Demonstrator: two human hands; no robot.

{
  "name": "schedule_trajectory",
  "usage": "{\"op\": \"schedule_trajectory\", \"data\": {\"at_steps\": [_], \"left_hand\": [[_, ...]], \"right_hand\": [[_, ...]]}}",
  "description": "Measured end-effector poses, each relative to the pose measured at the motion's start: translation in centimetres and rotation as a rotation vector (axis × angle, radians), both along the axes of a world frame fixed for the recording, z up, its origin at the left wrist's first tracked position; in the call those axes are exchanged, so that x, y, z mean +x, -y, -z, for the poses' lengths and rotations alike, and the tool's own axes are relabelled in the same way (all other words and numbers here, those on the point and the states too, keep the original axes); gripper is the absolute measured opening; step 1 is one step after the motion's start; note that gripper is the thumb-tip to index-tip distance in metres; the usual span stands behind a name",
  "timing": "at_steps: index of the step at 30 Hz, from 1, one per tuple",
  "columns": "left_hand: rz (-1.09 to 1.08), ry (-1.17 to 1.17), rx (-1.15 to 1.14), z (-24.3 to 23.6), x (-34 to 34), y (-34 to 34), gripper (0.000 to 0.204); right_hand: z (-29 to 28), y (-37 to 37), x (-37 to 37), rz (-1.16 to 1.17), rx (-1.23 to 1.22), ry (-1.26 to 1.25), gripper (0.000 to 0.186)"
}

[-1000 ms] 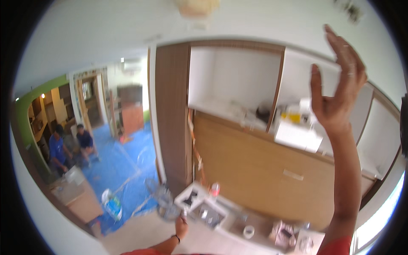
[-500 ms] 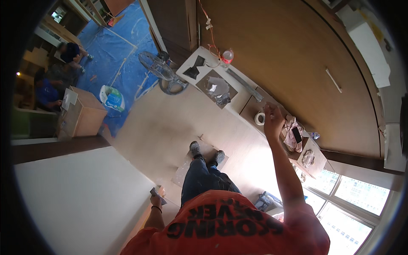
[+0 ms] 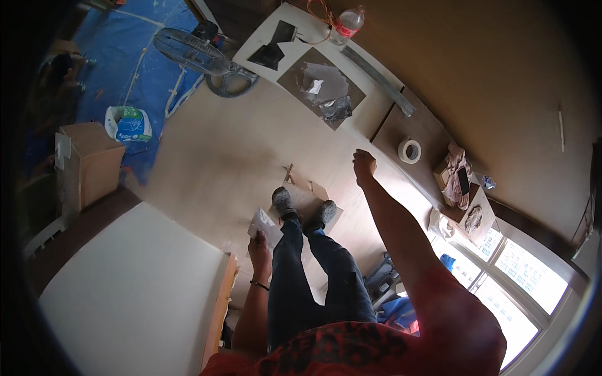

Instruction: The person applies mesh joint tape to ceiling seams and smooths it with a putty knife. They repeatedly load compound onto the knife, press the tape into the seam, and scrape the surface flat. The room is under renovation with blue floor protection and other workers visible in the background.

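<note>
My left hand (image 3: 259,254) is closed around a pale, flat, blade-like piece (image 3: 263,227), held beside my left leg. It looks like a scraper, but glare hides its kind. My right hand (image 3: 364,167) is raised in front of me at the bench's near edge, fingers curled in; whether they hold something small cannot be made out. Beyond it on the brown bench top lie a roll of white tape (image 3: 409,151) and a pinkish cloth (image 3: 456,192) with a dark phone (image 3: 463,180) on it. A square board (image 3: 295,78) bearing grey paste sits farther left.
A grey fan (image 3: 231,80) stands by the bench's far left end. A plastic bottle (image 3: 348,25) and a long metal bar (image 3: 379,81) rest on the bench. Blue sheeting (image 3: 116,47), a bag (image 3: 128,124) and a wooden box (image 3: 97,160) are left. My feet are on a low platform (image 3: 301,199).
My right hand has drawn back from beside the tape roll to the bench's near edge. My left hand has come forward with its flat piece, and the whole view has shifted.
</note>
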State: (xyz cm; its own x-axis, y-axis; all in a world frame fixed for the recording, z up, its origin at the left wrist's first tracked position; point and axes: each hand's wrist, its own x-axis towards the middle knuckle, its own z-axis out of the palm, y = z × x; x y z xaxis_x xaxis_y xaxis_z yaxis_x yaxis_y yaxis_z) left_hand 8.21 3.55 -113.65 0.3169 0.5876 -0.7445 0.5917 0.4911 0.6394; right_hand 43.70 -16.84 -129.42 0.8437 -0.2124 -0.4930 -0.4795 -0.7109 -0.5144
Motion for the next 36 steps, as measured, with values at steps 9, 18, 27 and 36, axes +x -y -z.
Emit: {"op": "schedule_trajectory", "data": {"at_steps": [9,18,27,36], "left_hand": [[0.348,0.098,0.25,11.2,7.1,0.5,0.037],[1.032,0.262,1.273,24.7,31.3,-10.1,0.059],[1.375,0.203,1.602,32.2,44.1,-10.1,0.057],[1.432,0.05,1.528,32.6,45.1,-8.1,0.047]], "right_hand": [[14.4,-6.6,9.9,-0.081,-0.247,0.207,0.084],[18.2,-7.8,12.8,-0.162,-0.231,0.29,0.091],[17.7,-7.0,13.9,-0.045,-0.164,0.101,0.092],[16.7,-2.3,10.6,0.32,0.677,0.197,0.045]]}}
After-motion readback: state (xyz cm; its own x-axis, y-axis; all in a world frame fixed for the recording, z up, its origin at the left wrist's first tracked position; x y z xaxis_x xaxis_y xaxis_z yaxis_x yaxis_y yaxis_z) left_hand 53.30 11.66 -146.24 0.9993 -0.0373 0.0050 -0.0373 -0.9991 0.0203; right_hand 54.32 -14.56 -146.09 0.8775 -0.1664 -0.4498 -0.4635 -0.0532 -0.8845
